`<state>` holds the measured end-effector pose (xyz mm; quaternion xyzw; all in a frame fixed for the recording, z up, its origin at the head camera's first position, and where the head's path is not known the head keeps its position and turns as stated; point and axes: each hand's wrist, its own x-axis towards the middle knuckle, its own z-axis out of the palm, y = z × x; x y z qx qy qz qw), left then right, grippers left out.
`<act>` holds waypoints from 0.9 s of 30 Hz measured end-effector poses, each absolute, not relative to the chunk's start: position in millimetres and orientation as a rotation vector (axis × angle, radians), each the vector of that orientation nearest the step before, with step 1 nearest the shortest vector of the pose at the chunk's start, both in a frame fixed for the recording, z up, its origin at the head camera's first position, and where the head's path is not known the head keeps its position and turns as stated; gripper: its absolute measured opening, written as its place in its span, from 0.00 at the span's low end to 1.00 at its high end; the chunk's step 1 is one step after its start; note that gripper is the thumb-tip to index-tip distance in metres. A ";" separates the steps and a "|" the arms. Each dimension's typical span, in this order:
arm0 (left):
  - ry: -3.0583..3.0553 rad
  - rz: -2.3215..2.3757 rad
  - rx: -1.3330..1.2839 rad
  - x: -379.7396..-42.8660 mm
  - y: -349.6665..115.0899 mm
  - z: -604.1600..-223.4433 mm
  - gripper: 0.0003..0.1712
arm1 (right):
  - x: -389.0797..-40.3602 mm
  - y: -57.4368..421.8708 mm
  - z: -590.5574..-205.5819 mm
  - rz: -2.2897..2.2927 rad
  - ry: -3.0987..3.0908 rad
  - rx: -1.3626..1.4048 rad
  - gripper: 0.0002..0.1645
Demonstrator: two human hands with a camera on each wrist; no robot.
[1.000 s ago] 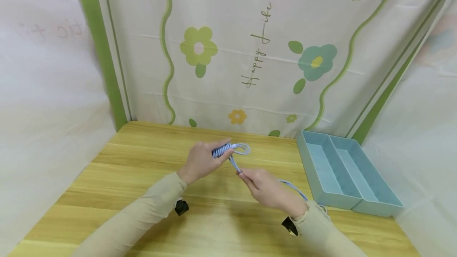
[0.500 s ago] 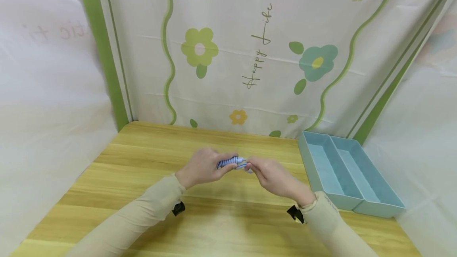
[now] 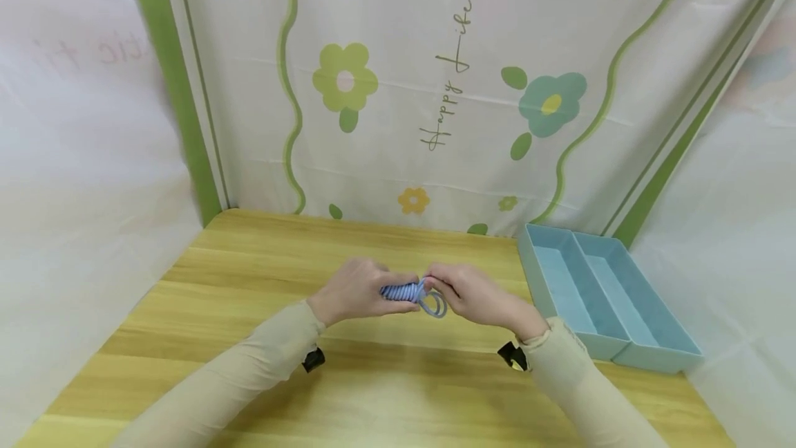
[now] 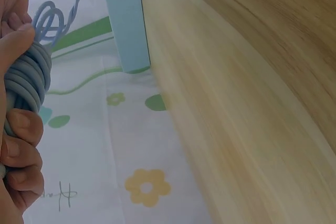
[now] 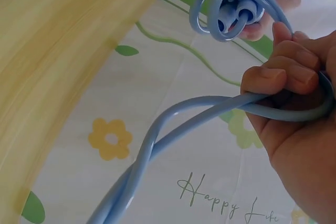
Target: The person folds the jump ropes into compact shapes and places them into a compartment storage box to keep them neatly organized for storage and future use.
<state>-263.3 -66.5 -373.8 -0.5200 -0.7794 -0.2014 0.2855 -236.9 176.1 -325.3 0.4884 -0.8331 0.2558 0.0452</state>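
A light blue jump rope (image 3: 401, 292) is wound in tight coils between the two hands, held over the table. My left hand (image 3: 353, 289) grips the coiled bundle, thumb along one side and fingers curled round the other. At the bundle's right end my right hand (image 3: 475, 296) pinches the doubled cord, fingertips close to the coils. A small loop (image 5: 215, 11) of cord stands out at that end, beside two tube-shaped handle ends (image 5: 247, 9). The loose doubled strand (image 5: 152, 140) runs through the right hand's curled fingers and trails away, twisted, in the right wrist view.
A light blue tray (image 3: 612, 344) with two long compartments stands at the table's right back edge. The wood-grain table (image 3: 261, 254) lies under both arms. A flowered white curtain (image 3: 398, 88) hangs behind the table and along its sides.
The right hand has moved up and in to the coils' right end, bringing the strand with it. Meanwhile the left hand and bundle came slightly lower, and the loop now hangs downward.
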 end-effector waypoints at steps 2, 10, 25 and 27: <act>-2.077 -0.516 -1.376 -264.1 -64.7 -373.2 0.21 | -237.8 176.0 -322.7 0.777 -2.560 1.488 0.08; -2.073 -0.472 -1.289 -264.9 -56.9 -375.5 0.28 | -235.7 172.2 -324.7 0.820 -2.607 1.479 0.10; -2.006 -0.577 -1.412 -264.5 -60.4 -376.3 0.18 | -242.1 180.3 -327.2 1.027 -2.569 1.541 0.08; -1.999 -0.622 -1.468 -263.7 -61.8 -376.8 0.18 | -244.3 182.2 -327.6 1.075 -2.556 1.547 0.05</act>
